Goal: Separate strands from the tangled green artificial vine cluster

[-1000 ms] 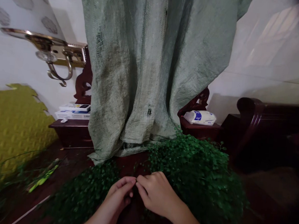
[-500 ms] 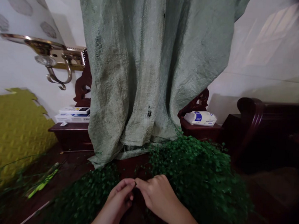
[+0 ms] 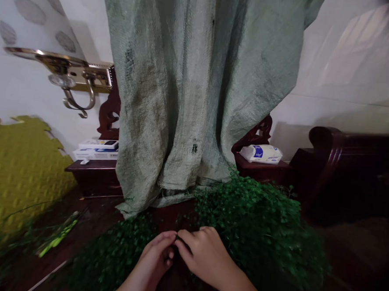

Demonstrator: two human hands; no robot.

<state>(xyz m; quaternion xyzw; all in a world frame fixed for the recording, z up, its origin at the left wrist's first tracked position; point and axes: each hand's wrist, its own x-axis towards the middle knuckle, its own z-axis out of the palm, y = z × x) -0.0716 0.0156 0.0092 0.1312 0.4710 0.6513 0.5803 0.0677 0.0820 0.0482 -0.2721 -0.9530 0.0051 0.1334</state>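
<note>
Heap of small-leaved green stems, right of centre, just beside the right hand. Smaller, dimmer heap on the other side, next to the left hand. Between the two heaps, a strip of dark reddish surface. Over that strip, both hands almost tip to tip: on the left, thumb and forefinger drawn together with the other fingers curled under; on the right, bent fingers reaching inward to the same spot. Cannot tell whether pinching a sprig or merely meeting; too small and dark at the tips to make out.

Looks, by judgement, like a fine fingertip step, dealing with one small piece away from the heaps. Seems to call next for steadiness on the left and a light, careful pull or release on the right, without crushing thin stems.

Behind, down to about the back of both heaps, grey-green woven sack. Farther off, tissue pack on the right-hand wooden ledge, flat boxes on the left-hand wooden ledge, yellow foam mat at far left.
</note>
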